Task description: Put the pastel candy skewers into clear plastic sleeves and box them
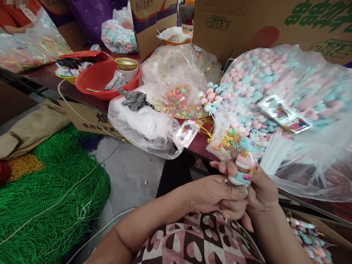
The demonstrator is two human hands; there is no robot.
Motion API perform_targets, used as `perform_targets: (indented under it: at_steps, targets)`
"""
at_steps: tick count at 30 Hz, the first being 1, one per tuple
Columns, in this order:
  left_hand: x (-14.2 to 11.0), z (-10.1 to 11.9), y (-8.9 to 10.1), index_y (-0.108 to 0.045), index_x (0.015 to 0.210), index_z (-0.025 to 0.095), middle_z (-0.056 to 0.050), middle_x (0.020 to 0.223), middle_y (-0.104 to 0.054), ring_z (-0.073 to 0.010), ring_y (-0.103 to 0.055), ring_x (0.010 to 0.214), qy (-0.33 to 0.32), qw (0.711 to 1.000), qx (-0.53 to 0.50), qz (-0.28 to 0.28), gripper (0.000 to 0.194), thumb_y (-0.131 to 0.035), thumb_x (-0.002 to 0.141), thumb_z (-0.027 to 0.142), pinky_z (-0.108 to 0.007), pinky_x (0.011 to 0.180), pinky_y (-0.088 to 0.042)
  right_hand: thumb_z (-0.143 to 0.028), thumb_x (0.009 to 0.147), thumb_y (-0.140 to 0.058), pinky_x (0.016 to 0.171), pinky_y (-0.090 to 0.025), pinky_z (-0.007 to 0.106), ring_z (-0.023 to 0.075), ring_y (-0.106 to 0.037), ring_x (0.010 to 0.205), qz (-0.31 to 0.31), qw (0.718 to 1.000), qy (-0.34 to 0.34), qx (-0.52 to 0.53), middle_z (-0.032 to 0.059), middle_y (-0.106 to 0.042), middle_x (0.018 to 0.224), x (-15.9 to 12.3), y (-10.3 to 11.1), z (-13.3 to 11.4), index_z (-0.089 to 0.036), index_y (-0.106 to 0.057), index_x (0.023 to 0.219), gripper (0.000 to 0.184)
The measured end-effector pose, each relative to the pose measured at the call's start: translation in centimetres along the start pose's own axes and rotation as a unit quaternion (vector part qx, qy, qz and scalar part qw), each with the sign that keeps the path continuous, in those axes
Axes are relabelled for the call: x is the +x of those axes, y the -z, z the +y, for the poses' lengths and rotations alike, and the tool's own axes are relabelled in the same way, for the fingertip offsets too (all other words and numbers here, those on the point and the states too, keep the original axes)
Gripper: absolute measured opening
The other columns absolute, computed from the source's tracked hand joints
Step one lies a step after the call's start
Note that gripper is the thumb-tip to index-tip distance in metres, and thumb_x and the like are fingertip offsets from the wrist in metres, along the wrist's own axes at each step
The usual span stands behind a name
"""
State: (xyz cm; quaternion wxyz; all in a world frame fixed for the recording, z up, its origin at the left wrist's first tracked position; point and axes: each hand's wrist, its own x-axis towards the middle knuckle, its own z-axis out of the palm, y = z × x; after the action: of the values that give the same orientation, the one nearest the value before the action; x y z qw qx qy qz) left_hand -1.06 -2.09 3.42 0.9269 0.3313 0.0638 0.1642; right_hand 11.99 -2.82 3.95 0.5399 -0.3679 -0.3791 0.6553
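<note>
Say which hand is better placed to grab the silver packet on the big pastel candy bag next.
Probably the right hand: it is nearer the silver packet, while the left hand lies farther off. Both hold the wrapped candy.

The candy packet (244,165) is glossy plastic (smooth, too), the box (242,22) matt cardboard.

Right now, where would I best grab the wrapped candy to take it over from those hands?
Wrapped candy: I'd take its upper end, coming from the table side and above. It stands nearly upright with that end sticking up free, while the left hand and right hand crowd its lower part. Pinch lightly; the clear film looks thin.
</note>
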Motion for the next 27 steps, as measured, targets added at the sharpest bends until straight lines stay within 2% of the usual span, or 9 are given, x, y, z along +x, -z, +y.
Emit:
perform_targets:
  at_steps: [2,5,7,10,12,15,18,21,27]
  targets:
    - [0.0,0.6,0.4,-0.044,0.071,0.021,0.008,0.05,-0.036,-0.0095,-0.039,0.044,-0.044,0.979,0.151,0.131,0.047,-0.064,0.076,0.063,-0.027,0.053,-0.038,-0.049,0.071,-0.08,0.093,-0.056,0.044,0.0234,-0.071,0.084,0.065,0.997,0.033,-0.016,0.0014,-0.071,0.074,0.2,-0.1,0.3,-0.026,-0.072,0.083,0.027]
    - [-0.2,1.3,1.0,-0.052,0.085,0.021,0.004,0.063,-0.05,-0.0126,-0.047,0.058,-0.087,0.871,0.365,0.316,0.033,-0.06,0.083,0.053,-0.03,0.068,-0.042,-0.037,0.072,-0.081,0.09,-0.056,0.041,0.0211,-0.071,0.084,0.164,0.979,0.109,-0.056,0.0012,-0.075,0.083,0.6,0.1,0.2,-0.025,-0.07,0.086,0.022]
    - [-0.3,1.5,1.2,-0.053,0.085,0.02,0.004,0.062,-0.049,-0.012,-0.045,0.056,-0.087,0.867,0.373,0.318,0.034,-0.056,0.086,0.054,-0.03,0.067,-0.043,-0.034,0.071,-0.083,0.085,-0.057,0.039,0.0201,-0.071,0.083,0.184,0.971,0.132,-0.078,0.0006,-0.075,0.085,0.8,0.2,-0.2,-0.025,-0.068,0.089,0.025]
    - [-0.4,1.3,1.3,-0.051,0.076,0.02,0.009,0.047,-0.034,-0.009,-0.035,0.042,-0.054,0.967,0.195,0.158,0.047,-0.051,0.085,0.066,-0.03,0.06,-0.046,-0.04,0.069,-0.083,0.068,-0.058,0.035,0.0206,-0.07,0.075,0.116,0.984,0.054,-0.122,0.0039,-0.074,0.089,0.9,0.2,-1.0,-0.024,-0.068,0.094,0.034]
    - [-0.5,1.3,1.4,-0.051,0.075,0.02,0.011,0.044,-0.029,-0.0084,-0.032,0.038,-0.054,0.983,0.122,0.124,0.05,-0.052,0.082,0.07,-0.03,0.056,-0.045,-0.044,0.071,-0.08,0.057,-0.055,0.033,0.0196,-0.067,0.066,0.101,0.98,0.024,-0.17,0.0057,-0.074,0.088,1.2,-0.1,-1.3,-0.023,-0.068,0.096,0.035]
    - [-1.0,1.4,2.2,-0.056,0.077,0.019,0.006,0.052,-0.042,-0.0092,-0.038,0.047,-0.129,0.915,0.241,0.295,0.043,-0.055,0.084,0.062,-0.025,0.055,-0.038,-0.048,0.077,-0.074,0.059,-0.055,0.033,0.0211,-0.067,0.071,0.157,0.95,0.064,-0.263,0.0072,-0.074,0.092,2.4,-0.7,-1.1,-0.022,-0.067,0.099,0.035]
    - [-2.0,1.9,3.8,-0.057,0.075,0.019,0.003,0.058,-0.051,-0.0089,-0.041,0.051,-0.176,0.835,0.315,0.415,0.037,-0.058,0.086,0.054,-0.024,0.055,-0.033,-0.053,0.083,-0.065,0.069,-0.054,0.034,0.0227,-0.069,0.079,0.106,0.913,0.04,-0.392,0.0069,-0.075,0.088,4.9,-0.9,-0.8,-0.019,-0.069,0.104,0.04]
    - [-3.5,2.9,5.6,-0.054,0.075,0.019,0.01,0.046,-0.036,-0.0067,-0.032,0.04,-0.217,0.857,0.172,0.434,0.04,-0.057,0.086,0.057,-0.024,0.054,-0.039,-0.047,0.093,-0.053,0.076,-0.052,0.033,0.0217,-0.069,0.082,0.04,0.83,0.028,-0.556,0.0065,-0.075,0.09,7.9,-0.4,-0.7,-0.018,-0.071,0.104,0.035]
    - [-5.3,4.9,6.6,-0.054,0.075,0.017,0.013,0.045,-0.031,-0.0032,-0.028,0.036,-0.283,0.847,0.004,0.449,0.045,-0.07,0.077,0.058,-0.024,0.052,-0.045,-0.024,0.095,-0.049,0.08,-0.048,0.035,0.0291,-0.067,0.101,0.035,0.544,-0.032,-0.838,0.0178,-0.069,0.11,12.0,0.1,1.6,-0.011,-0.065,0.111,0.026]
